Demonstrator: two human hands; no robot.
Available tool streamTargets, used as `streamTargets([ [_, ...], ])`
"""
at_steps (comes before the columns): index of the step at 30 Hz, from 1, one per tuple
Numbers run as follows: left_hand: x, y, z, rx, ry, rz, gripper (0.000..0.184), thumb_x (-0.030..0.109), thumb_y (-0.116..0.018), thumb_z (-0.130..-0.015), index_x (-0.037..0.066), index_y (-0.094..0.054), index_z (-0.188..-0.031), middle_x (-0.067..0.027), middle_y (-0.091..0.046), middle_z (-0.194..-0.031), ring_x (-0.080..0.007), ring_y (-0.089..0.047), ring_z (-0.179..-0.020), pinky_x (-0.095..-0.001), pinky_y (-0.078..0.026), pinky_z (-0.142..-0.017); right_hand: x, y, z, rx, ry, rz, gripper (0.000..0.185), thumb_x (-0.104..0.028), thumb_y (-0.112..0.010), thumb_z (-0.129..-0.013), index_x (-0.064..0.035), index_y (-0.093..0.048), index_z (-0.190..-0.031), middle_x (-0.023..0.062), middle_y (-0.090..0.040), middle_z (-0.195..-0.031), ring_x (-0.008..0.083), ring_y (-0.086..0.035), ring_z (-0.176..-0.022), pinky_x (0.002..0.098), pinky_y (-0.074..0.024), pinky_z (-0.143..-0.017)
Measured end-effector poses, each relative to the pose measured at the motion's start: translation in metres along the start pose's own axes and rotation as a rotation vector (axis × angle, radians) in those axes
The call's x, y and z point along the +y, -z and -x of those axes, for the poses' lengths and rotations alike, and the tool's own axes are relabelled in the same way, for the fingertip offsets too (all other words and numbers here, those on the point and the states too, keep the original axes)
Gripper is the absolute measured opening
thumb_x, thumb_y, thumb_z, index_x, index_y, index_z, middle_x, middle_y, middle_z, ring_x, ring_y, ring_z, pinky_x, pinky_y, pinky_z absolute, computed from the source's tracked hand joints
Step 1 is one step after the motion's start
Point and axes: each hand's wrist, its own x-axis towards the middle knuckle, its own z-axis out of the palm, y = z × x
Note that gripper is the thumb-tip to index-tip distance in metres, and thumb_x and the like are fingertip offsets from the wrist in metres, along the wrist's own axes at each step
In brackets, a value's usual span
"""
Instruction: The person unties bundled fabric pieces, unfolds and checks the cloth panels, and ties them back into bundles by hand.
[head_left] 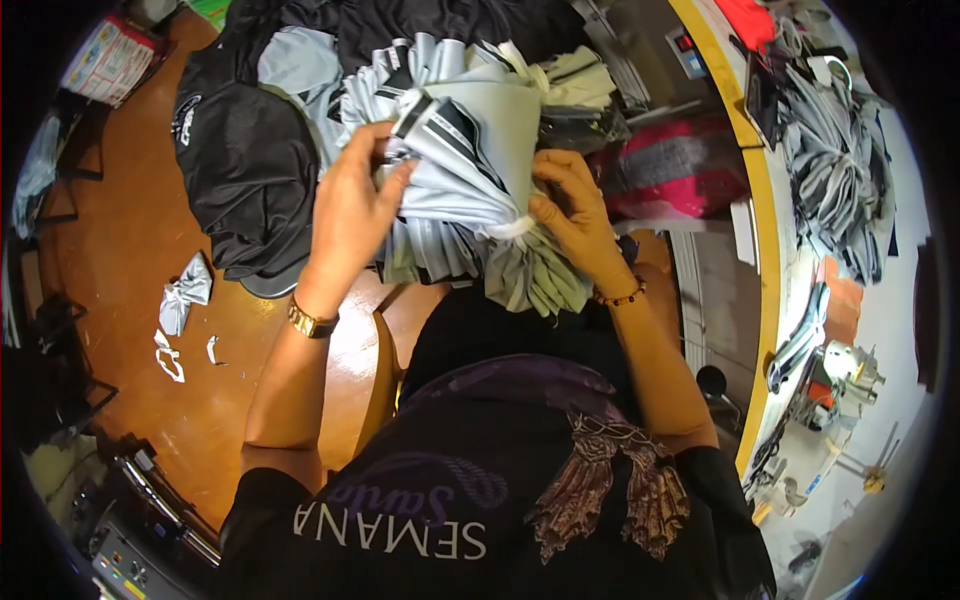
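A bundle of light grey fabric pieces with black-and-white striped edges (455, 185) lies over my lap, gathered by a whitish tie (510, 229). Below the tie its ends fan out as greenish-grey folds (535, 270). My left hand (360, 195), with a gold watch at the wrist, grips the striped edges between thumb and fingers. On the other side, my right hand (575, 210) has its fingers curled at the bundle's right edge, close to the tie. What the right fingertips pinch is partly hidden. More pleated grey fabric (390, 75) sits behind and beneath the bundle.
Black garments (250, 170) are piled at the left. A small tied grey cloth (186, 293) and white strips (168, 357) lie on the brown floor. To the right, a yellow-edged table (765, 330) carries another tied grey bundle (835, 160) and a sewing machine part (850, 365).
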Motion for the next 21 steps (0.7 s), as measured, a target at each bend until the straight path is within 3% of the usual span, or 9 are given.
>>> streamTargets([
  [2,-0.013,-0.004,-0.002,-0.007,0.088,0.055,0.026,0.012,-0.068,-0.086,0.003,-0.057,-0.108,-0.0082,-0.06,-0.077,-0.0129,-0.05,-0.06,-0.0287,-0.042,-0.056,-0.005,0.012,0.015,-0.05,-0.059,0.146,0.044,-0.021,-0.069,-0.086,-0.0071,-0.058,-0.126,0.0133,-0.056,-0.119,0.0279,-0.053,-0.114,0.0347,-0.0402,-0.099],
  [5,-0.019,-0.001,-0.002,0.024,0.117,0.078,0.021,0.014,-0.065,-0.088,0.004,-0.059,-0.105,-0.0081,-0.062,-0.083,-0.014,-0.052,-0.062,-0.0284,-0.043,-0.057,-0.002,0.029,0.039,-0.14,-0.226,0.271,0.064,-0.033,-0.074,-0.08,-0.0094,-0.051,-0.135,0.0173,-0.053,-0.133,0.0326,-0.05,-0.123,0.0391,-0.0382,-0.104],
  [8,-0.006,0.004,0.008,0.224,-0.265,-0.222,0.01,0.005,-0.066,-0.086,0.002,-0.061,-0.094,-0.0112,-0.06,-0.094,-0.0178,-0.057,-0.071,-0.029,-0.045,-0.059,-0.005,0.031,0.046,-0.133,-0.237,0.334,0.072,-0.037,-0.077,-0.076,-0.0096,-0.048,-0.136,0.0177,-0.054,-0.13,0.0341,-0.052,-0.119,0.0397,-0.0399,-0.102],
  [10,0.016,0.001,0.033,0.047,-0.186,0.08,0.009,0.004,-0.069,-0.085,0.001,-0.061,-0.083,-0.0091,-0.062,-0.083,-0.0157,-0.057,-0.068,-0.0264,-0.045,-0.059,-0.006,0.027,0.041,-0.163,-0.192,0.433,0.076,-0.038,-0.078,-0.074,-0.0099,-0.047,-0.137,0.0189,-0.056,-0.128,0.0347,-0.053,-0.117,0.0403,-0.041,-0.1],
  [12,0.018,-0.008,0.06,-0.324,0.094,0.098,0.013,0.004,-0.065,-0.089,0.001,-0.062,-0.102,-0.0031,-0.059,-0.087,-0.0064,-0.053,-0.075,-0.0214,-0.043,-0.066,-0.003,0.014,0.039,-0.17,-0.152,0.436,0.078,-0.039,-0.079,-0.073,-0.0094,-0.047,-0.137,0.0202,-0.056,-0.125,0.0352,-0.054,-0.116,0.0402,-0.0419,-0.099],
  [14,0.017,-0.033,0.07,-0.341,0.231,0.303,0.025,0.007,-0.067,-0.088,-0.001,-0.061,-0.111,-0.0073,-0.058,-0.097,-0.0103,-0.056,-0.083,-0.0227,-0.045,-0.07,0.013,0.007,0.036,-0.135,-0.116,0.394,0.079,-0.038,-0.08,-0.072,-0.0079,-0.047,-0.137,0.0214,-0.056,-0.123,0.0354,-0.055,-0.114,0.0392,-0.0426,-0.097],
  [16,0.026,-0.047,0.069,-0.165,-0.113,0.146,0.039,0.003,-0.068,-0.085,-0.002,-0.058,-0.123,-0.0129,-0.056,-0.107,-0.02,-0.056,-0.096,-0.0276,-0.045,-0.082,0.0,0.008,0.029,-0.239,-0.282,0.605,0.07,-0.035,-0.075,-0.079,-0.0029,-0.048,-0.134,0.0211,-0.056,-0.124,0.0334,-0.054,-0.114,0.0373,-0.0416,-0.099],
  [18,0.051,-0.036,0.061,-0.123,-0.341,0.015,0.041,0.008,-0.066,-0.084,-0.005,-0.059,-0.122,-0.0189,-0.053,-0.12,-0.0302,-0.053,-0.103,-0.0384,-0.045,-0.091,0.026,0.01,0.039,-0.141,0.102,0.065,0.055,-0.027,-0.066,-0.087,0.0008,-0.049,-0.132,0.02,-0.055,-0.128,0.0312,-0.055,-0.113,0.0367,-0.0396,-0.101],
  [21,0.089,-0.011,0.046,-0.228,-0.496,0.018,0.03,0.013,-0.057,-0.088,-0.004,-0.067,-0.111,-0.0188,-0.059,-0.116,-0.0305,-0.053,-0.1,-0.0421,-0.042,-0.091,0.055,-0.004,0.048,-0.26,-0.087,-0.427,0.043,-0.019,-0.057,-0.092,0.0026,-0.051,-0.128,0.0184,-0.053,-0.133,0.0283,-0.055,-0.115,0.0353,-0.0415,-0.099],
])
